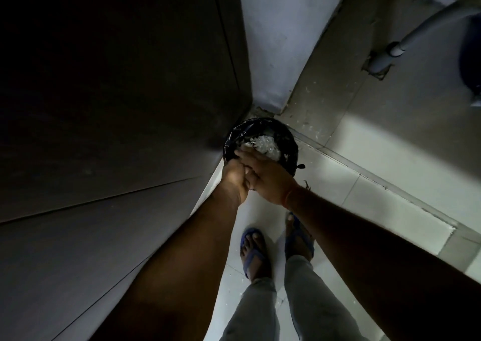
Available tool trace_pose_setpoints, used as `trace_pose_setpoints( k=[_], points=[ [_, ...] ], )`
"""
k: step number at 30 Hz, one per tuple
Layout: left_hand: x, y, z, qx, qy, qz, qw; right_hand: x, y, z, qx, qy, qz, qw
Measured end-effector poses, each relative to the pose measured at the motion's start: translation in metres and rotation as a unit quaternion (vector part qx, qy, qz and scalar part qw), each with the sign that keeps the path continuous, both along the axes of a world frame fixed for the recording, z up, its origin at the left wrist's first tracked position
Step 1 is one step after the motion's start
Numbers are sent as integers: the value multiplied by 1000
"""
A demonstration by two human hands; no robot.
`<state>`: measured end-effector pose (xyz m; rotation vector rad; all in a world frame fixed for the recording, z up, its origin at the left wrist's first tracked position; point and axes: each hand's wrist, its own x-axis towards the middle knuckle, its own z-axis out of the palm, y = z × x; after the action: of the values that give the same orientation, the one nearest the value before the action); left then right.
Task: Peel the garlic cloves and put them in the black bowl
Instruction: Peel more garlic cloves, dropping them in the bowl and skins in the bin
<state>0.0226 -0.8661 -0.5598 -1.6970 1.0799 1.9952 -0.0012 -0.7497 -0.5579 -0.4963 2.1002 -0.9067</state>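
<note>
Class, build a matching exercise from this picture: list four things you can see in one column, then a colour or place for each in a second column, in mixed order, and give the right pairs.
Column one:
1. bin
2. sandals
3. pipe
4. white scraps

Column two:
A. blue, on the feet
B. grey, at the upper right by the wall
C. piled inside the bin
D. black-lined, on the floor in the corner, under the hands

Right pairs: 1-D, 2-A, 3-B, 4-C.
</note>
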Motion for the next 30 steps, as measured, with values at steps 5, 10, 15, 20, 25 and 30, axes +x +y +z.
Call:
trace_pose_setpoints(
  k=[5,10,15,20,25,30],
  points=[
    [4,9,51,35,12,-32,999,-2,17,15,159,-98,-8,982],
    [14,14,135,41,54,-78,995,-9,33,108,172,-14,-43,984],
    [20,28,256,-84,117,-268,953,7,62,239,160,61,-36,985],
    [35,59,384,-284,241,-562,738,41,114,369,175,118,-69,975],
    [46,113,469,-346,297,-701,549,90,185,463,194,169,-135,957],
    [61,203,526,-341,379,-747,427,141,264,531,229,207,-233,922]
  ],
)
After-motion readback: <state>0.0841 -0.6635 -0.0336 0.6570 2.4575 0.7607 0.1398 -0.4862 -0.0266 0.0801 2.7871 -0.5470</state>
